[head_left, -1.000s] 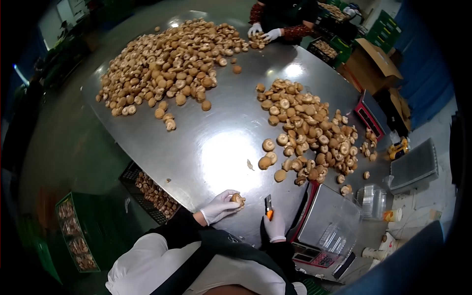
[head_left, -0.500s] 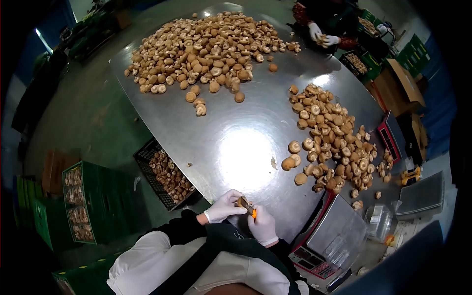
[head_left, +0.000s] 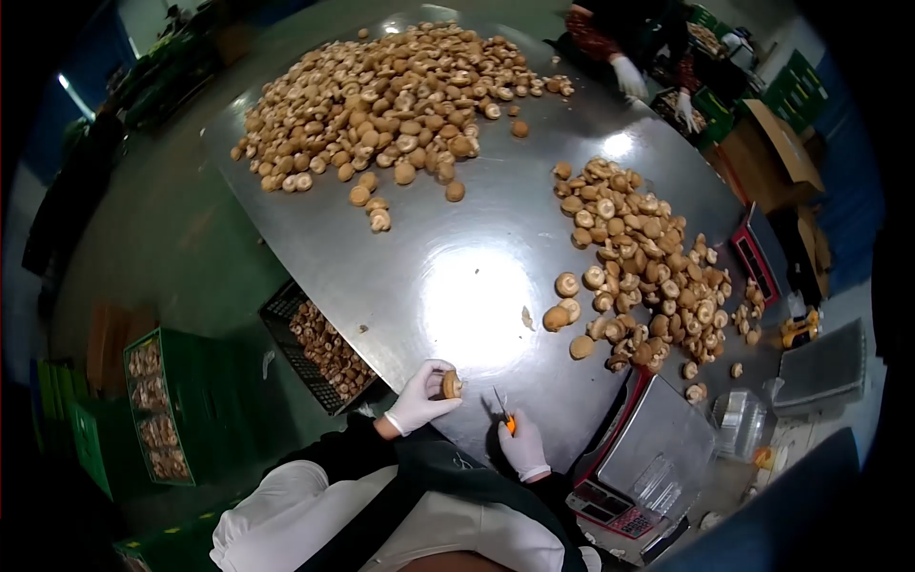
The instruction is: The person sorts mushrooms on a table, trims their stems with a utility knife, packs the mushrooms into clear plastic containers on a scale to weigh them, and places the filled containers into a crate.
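Near the table's front edge, my left hand (head_left: 421, 398), in a white glove, holds a brown mushroom (head_left: 451, 385) between thumb and fingers. To its right my gloved right hand (head_left: 523, 446) is wrapped round an orange-handled knife (head_left: 510, 422); the blade points up and away, apart from the mushroom. A smaller pile of mushrooms (head_left: 653, 257) lies on the metal table (head_left: 381, 276) to the right, and a larger pile (head_left: 381, 105) covers its far left part.
A scale (head_left: 648, 448) stands right of my right hand. A black crate (head_left: 324, 353) of mushroom pieces sits below the left edge, beside green crates (head_left: 219, 410). Across the table are a co-worker's gloved hands (head_left: 628, 78), another scale (head_left: 756, 253) and cardboard boxes (head_left: 767, 157).
Half a second ago the knife was at the mushroom with my hands together; now they are apart. The co-worker's hands have separated, one moving toward the crate behind.
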### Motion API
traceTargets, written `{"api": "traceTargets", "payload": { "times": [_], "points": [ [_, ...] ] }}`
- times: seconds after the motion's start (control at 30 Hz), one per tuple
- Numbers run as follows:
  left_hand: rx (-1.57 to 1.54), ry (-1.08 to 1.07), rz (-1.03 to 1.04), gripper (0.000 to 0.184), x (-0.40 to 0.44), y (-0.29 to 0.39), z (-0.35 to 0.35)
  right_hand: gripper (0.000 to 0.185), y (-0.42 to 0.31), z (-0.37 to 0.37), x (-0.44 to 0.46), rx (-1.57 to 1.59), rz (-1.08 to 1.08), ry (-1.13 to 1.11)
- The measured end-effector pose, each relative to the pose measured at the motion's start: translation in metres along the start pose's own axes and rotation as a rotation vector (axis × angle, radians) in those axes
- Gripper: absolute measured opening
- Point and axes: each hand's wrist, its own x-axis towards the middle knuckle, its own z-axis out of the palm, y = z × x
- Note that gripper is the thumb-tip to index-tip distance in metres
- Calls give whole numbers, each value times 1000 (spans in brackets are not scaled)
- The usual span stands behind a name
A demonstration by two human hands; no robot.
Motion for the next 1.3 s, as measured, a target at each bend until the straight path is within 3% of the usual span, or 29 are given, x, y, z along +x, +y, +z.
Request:
{"api": "traceTargets", "payload": {
  "times": [0.07,0.13,0.17,0.27,0.3,0.47,0.53,0.6,0.67,0.7,0.73,0.8,0.87,0.93,1.0,1.3],
  "points": [
    [68,-36,-59,52,25,-7,12,19,7,-3,-2,30,29,37],
    [452,-98,53,52,55,-12,29,21,8,-10,-6,95,63,97],
    [509,-148,219,53,71,-16,37,21,10,-13,-9,98,77,114],
    [756,-315,396,53,110,6,62,25,18,-23,-13,59,177,170],
    [717,-316,364,53,125,6,70,26,22,-25,-14,59,192,203],
    [1049,-258,590,49,193,12,101,28,26,-27,-18,113,280,293],
    [1092,-398,450,47,215,1,102,26,25,-26,-18,141,283,335],
    [985,-423,381,43,220,1,98,27,26,-27,-16,169,301,350],
    [768,-323,476,40,214,-1,92,29,23,-26,-12,208,314,356],
    [450,-377,136,38,209,-1,91,30,21,-27,-10,215,291,368],
    [163,-384,-45,37,200,-2,88,31,19,-27,-6,222,267,378],
    [-102,-416,-219,39,174,7,83,36,7,-31,1,274,248,371],
    [-173,-433,-264,38,145,14,78,40,-6,-33,6,326,76,431],
    [-248,-436,-277,38,120,21,77,42,-18,-37,11,297,44,407],
    [-264,-449,-197,39,102,17,72,44,-27,-38,15,140,-150,443],
    [-198,-330,-72,41,54,23,64,51,-41,-39,3,52,-189,312]
  ]
}}
